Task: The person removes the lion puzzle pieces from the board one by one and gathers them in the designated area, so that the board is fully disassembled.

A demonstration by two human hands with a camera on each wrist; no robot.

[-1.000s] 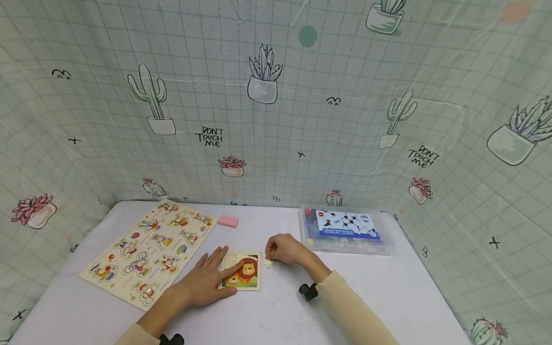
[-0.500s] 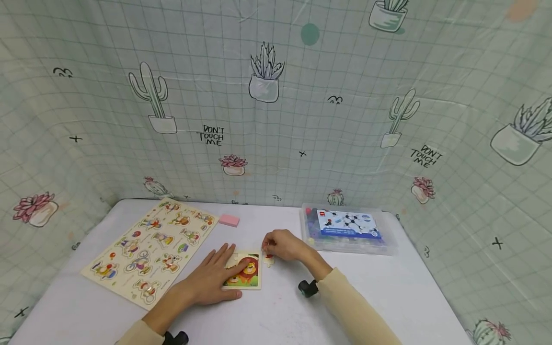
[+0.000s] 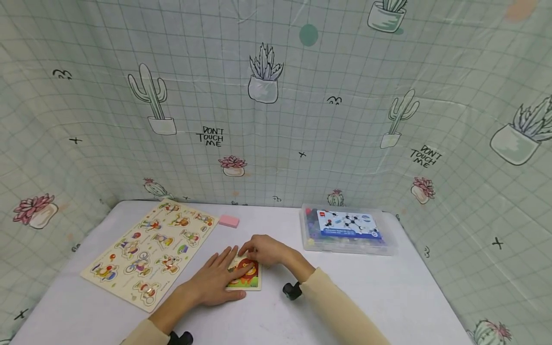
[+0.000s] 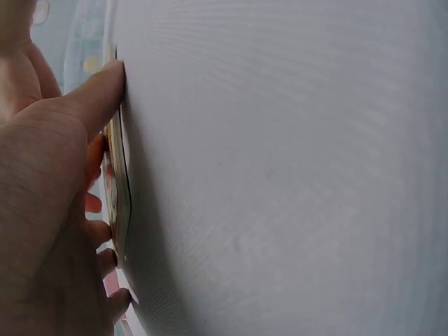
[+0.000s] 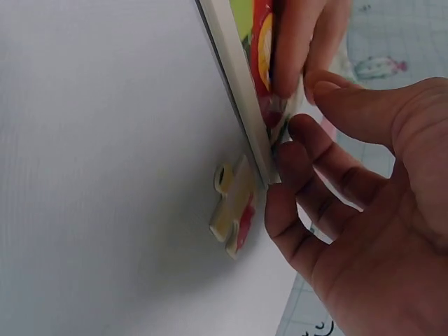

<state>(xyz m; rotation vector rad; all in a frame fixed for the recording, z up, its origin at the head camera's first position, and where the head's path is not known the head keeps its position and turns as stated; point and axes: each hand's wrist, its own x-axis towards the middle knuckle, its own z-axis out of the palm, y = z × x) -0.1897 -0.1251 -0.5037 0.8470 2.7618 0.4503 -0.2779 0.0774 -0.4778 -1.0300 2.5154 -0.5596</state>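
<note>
A small lion jigsaw puzzle (image 3: pixel 249 282) lies in its wooden frame on the table. My left hand (image 3: pixel 211 282) rests on its left part with straight, spread fingers; the thumb touches the near edge in the left wrist view. At the puzzle's far right corner, my right hand (image 3: pixel 268 250) is bent over the board, fingers curled. Its thumb and index finger appear to pinch a puzzle piece, mostly hidden by the fingers. A loose puzzle piece (image 5: pixel 234 210), red and pale wood, lies on the table beside the frame, covered by the right hand in the head view.
On the left lies a large wooden board with clown pictures (image 3: pixel 151 249). A pink block (image 3: pixel 229 221) sits behind the puzzle. To the back right stands a clear plastic case (image 3: pixel 347 231) with a molecule label. A patterned cloth (image 3: pixel 276 120) hangs behind the white table (image 3: pixel 276 316).
My right hand has moved left from the loose pieces beside the frame to over the puzzle's far right corner. The left hand has shifted slightly right and stays on the puzzle.
</note>
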